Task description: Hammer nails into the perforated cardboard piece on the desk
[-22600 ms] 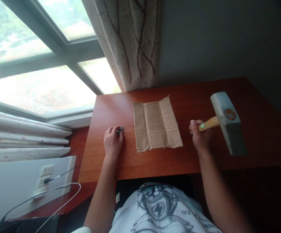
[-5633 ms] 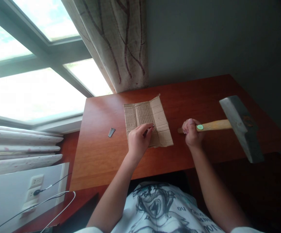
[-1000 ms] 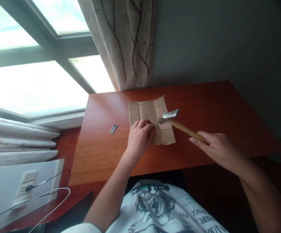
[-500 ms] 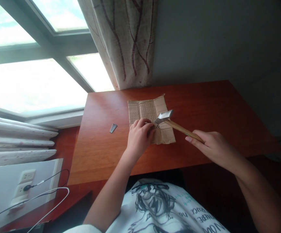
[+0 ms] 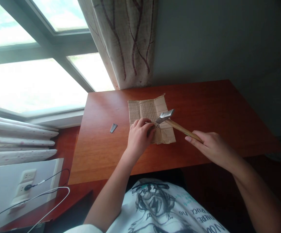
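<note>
My right hand (image 5: 207,142) is closed round the wooden handle of a hammer (image 5: 182,128). Its metal head hangs just right of my left hand's fingertips, over the cardboard (image 5: 161,103). Curled low on the near part of that sheet, my left hand (image 5: 140,131) has thumb and fingers drawn together. Whatever they pinch, if anything, is hidden or too small to make out. A grid of small dark dots covers the sheet's middle strip, and my left hand and the hammer head hide part of it. To the left, several nails (image 5: 113,128) lie side by side on the table.
The reddish wooden table (image 5: 215,113) reaches the wall behind, and its front edge runs close to my body. At the far left are a window, curtains (image 5: 135,42) and a wall socket (image 5: 25,187) with cables. Folded creases mark the cardboard.
The hammer head has shifted very slightly to the right and tilted a little. My left hand keeps its place on the cardboard, and the nails lie as before.
</note>
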Demonstrator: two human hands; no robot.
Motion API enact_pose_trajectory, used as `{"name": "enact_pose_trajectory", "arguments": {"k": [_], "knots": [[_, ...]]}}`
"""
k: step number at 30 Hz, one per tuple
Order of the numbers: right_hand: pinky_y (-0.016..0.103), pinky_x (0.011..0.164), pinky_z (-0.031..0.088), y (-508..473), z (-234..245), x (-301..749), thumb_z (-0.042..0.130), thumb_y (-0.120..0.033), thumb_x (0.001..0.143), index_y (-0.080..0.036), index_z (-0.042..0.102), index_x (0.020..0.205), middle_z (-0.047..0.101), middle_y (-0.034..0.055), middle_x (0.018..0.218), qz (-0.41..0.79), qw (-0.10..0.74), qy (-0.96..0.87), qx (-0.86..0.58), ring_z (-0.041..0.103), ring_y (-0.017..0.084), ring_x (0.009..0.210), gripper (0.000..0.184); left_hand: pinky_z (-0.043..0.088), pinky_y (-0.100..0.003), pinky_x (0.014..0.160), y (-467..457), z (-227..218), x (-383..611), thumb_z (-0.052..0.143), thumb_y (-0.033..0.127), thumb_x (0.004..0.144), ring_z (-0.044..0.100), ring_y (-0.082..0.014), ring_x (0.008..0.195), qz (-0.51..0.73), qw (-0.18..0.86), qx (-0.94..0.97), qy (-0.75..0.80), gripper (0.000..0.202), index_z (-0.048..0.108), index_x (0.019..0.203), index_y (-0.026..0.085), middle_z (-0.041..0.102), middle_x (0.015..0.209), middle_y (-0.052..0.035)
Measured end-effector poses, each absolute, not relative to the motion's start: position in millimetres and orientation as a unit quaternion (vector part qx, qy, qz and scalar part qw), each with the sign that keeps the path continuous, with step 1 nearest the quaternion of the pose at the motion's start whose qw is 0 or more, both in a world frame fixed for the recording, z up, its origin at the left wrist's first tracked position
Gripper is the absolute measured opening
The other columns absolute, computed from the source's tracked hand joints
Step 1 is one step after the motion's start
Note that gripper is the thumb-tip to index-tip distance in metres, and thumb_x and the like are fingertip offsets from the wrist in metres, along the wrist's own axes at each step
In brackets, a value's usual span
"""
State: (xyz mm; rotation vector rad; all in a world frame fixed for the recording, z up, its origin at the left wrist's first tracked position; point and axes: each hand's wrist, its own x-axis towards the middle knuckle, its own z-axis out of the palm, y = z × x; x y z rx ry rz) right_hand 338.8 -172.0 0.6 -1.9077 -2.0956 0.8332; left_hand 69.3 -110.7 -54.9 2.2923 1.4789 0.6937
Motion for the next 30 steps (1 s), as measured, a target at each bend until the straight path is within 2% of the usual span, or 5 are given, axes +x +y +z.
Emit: {"name": "enact_pose_trajectory", "arguments": {"k": [30], "knots": [[0.027,0.052,0.031,-173.6,-9.0,336.6,0.044,-0.059,0.097,-0.023,0.047,0.069,0.049,-0.0036,0.055,0.290,0.095,-0.705,-0.641,0.049,0.013,0.050,0.046,0.049,-0.041,0.096,-110.3,-54.3,69.3,0.062,0.026,0.092,0.060,-0.0242,0.107,0.248,0.162,0.803,0.517,0.018,0.073,0.106,0.025,0.068,0.116,-0.0052]]}}
